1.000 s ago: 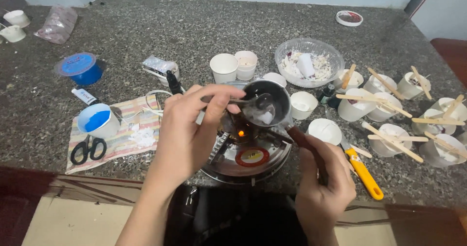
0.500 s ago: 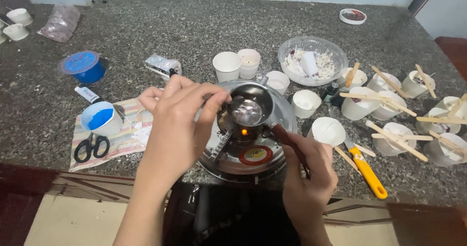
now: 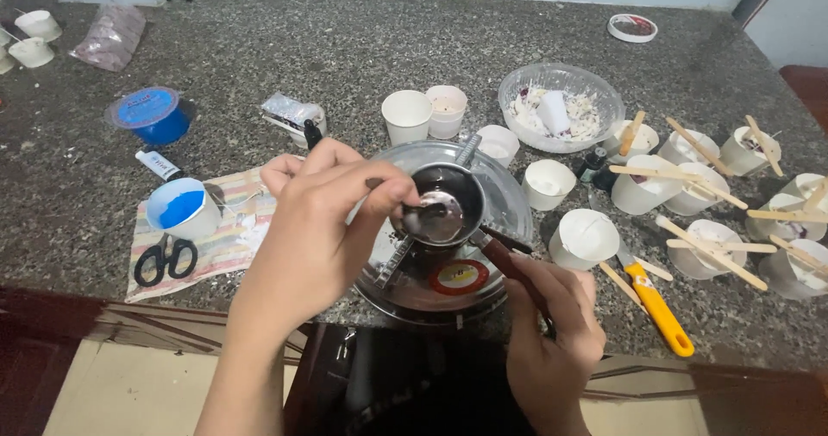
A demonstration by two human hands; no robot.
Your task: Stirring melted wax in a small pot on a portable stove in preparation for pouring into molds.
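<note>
Countertop (image 3: 362, 39): speckled grey stone, polished, filling the view from 9 to 3 o'clock.
Round burner (image 3: 509, 207): shiny metal disc at centre, red-and-yellow round label at its 6 o'clock; front edge cut by the counter lip.
Small pan (image 3: 457, 190): dark, round, glossy, seated on the burner; contents hard to make out.
Pan handle (image 3: 509, 265): reddish-brown, straight, running toward 5 o'clock.
Left hand (image 3: 315, 238): fingers curled shut, pinching a spoon stem; palm hides the burner's 9 o'clock side.
Spoon (image 3: 438, 216): polished metal bowl resting inside the pan; stem mostly hidden by fingers.
Right hand (image 3: 552, 332): fingers wrapped closed around the pan handle's far end, at 5 o'clock from the pan.
Paper cups (image 3: 407, 115): white, round, matte, ringing the burner from 12 to 3 o'clock.
Stick-topped cups (image 3: 690, 186): white cups at 3 o'clock, flat wooden sticks laid across rims; rightmost cut off by the frame.
Clear bowl (image 3: 604, 100): ribbed plastic at 1 o'clock, holding pale flakes and a white block.
Utility knife (image 3: 657, 308): yellow-orange handle, at 4 o'clock.
Blue tub (image 3: 151, 117): round, lidded, at 10 o'clock.
Scissors (image 3: 164, 259): black handles, on a striped cloth at 9 o'clock.
Blue-filled cup (image 3: 181, 212): white cup just above the scissors.
Foil packet (image 3: 289, 112): crinkled, silvery, at 11 o'clock; print illegible.
</note>
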